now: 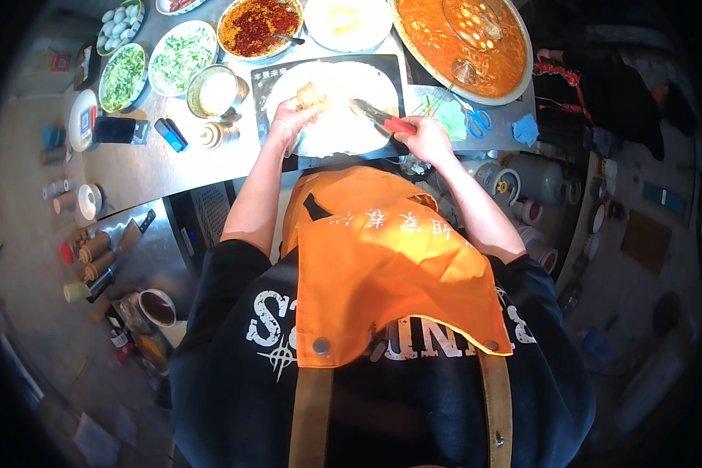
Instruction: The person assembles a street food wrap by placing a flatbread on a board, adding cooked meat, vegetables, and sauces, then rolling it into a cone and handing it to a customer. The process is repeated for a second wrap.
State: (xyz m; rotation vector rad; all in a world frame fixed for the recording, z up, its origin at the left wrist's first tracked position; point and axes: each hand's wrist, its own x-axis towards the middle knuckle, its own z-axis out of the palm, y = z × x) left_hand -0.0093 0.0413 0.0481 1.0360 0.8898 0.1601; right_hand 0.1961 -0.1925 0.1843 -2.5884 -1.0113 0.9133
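Observation:
A white round sheet [329,139], washed out by glare, lies on a black square board [398,72] at the counter's front. My left hand [291,118] is closed over the sheet's left side, with a tan, flat piece of food [310,97] at its fingers. From the right, my right hand [427,139] grips a red-handled tool [398,125] with a dark metal front part. That tool's tip points left and inward over the sheet; the glare hides whether it touches anything. I cannot make out whether it is a knife or scissors.
Along the back stand a bowl of red chili seasoning [246,48], a white plate [312,31] and a large basin of orange-red broth [413,66]. Shredded greens [181,58], a metal pot [195,100] and a phone [121,130] are left; blue scissors [477,122] lie right.

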